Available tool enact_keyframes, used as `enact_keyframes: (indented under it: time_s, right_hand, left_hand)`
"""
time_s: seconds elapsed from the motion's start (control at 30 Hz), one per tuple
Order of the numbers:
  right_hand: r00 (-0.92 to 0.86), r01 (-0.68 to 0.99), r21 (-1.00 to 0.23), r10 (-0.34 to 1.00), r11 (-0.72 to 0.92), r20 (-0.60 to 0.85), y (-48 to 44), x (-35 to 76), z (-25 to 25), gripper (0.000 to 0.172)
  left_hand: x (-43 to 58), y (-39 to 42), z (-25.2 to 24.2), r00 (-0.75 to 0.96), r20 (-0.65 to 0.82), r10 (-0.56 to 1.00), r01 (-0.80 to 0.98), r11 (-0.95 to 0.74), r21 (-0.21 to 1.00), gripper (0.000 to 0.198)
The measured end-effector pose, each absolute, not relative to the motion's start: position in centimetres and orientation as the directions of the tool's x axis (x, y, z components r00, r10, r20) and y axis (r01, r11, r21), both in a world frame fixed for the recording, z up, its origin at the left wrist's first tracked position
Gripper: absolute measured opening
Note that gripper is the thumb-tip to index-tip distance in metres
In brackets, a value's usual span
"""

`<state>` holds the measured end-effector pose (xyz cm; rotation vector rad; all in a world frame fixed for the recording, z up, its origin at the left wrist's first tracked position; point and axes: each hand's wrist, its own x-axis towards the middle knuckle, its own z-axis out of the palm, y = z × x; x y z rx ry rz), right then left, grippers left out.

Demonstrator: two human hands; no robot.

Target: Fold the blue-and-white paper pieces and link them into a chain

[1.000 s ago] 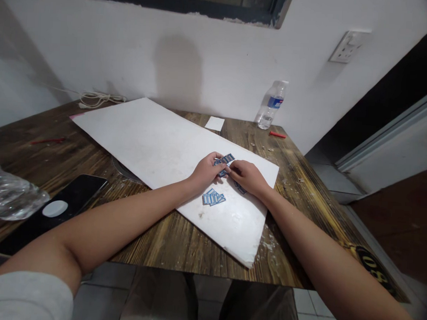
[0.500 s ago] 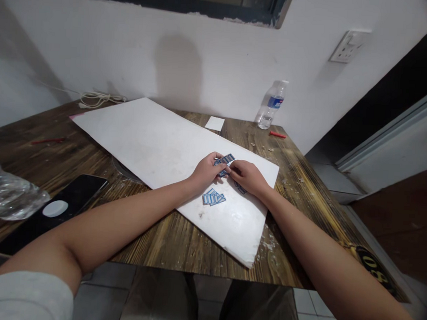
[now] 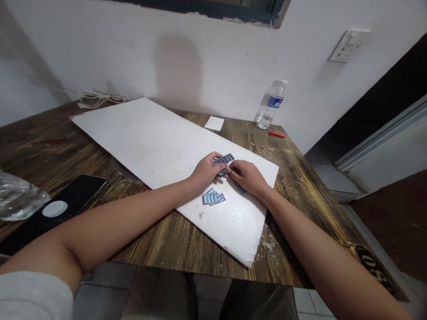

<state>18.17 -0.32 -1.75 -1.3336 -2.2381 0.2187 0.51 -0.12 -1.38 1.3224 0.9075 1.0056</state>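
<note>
Small blue-edged pieces (image 3: 228, 158) are gripped between the thumb and fingers of my left hand (image 3: 209, 170), above the white board (image 3: 157, 143). My right hand (image 3: 247, 174) is closed, its fingertips meeting the same pieces at their right side; whatever it pinches is too small to name. A loose pile of blue-outlined pieces (image 3: 213, 197) lies on the board below my left hand. More dark blue pieces (image 3: 239, 187) show partly from under my right hand.
On the left are a black phone (image 3: 81, 192) and a lying plastic bottle (image 3: 14, 196). An upright bottle (image 3: 272, 106), a red object (image 3: 277, 134) and a white paper square (image 3: 214, 123) are at the back. A white cable (image 3: 99, 99) lies back left.
</note>
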Motion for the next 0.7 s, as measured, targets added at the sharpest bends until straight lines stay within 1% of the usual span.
enact_keyframes:
  time_s: [0.3,0.7]
  right_hand:
    - [-0.385,0.763,-0.393,0.850,0.513,0.361,-0.27,18.27,-1.94,0.024]
    - [-0.386,0.778,-0.382,0.859,0.499,0.336,-0.35,18.20,-1.65,0.025]
  left_hand:
    - [0.50,-0.09,-1.31,0.327,0.033,0.944,-0.066,-0.011,0.998,0.013]
    - [0.51,-0.17,-1.36,0.322,0.037,0.946,-0.070,-0.015,0.997,0.013]
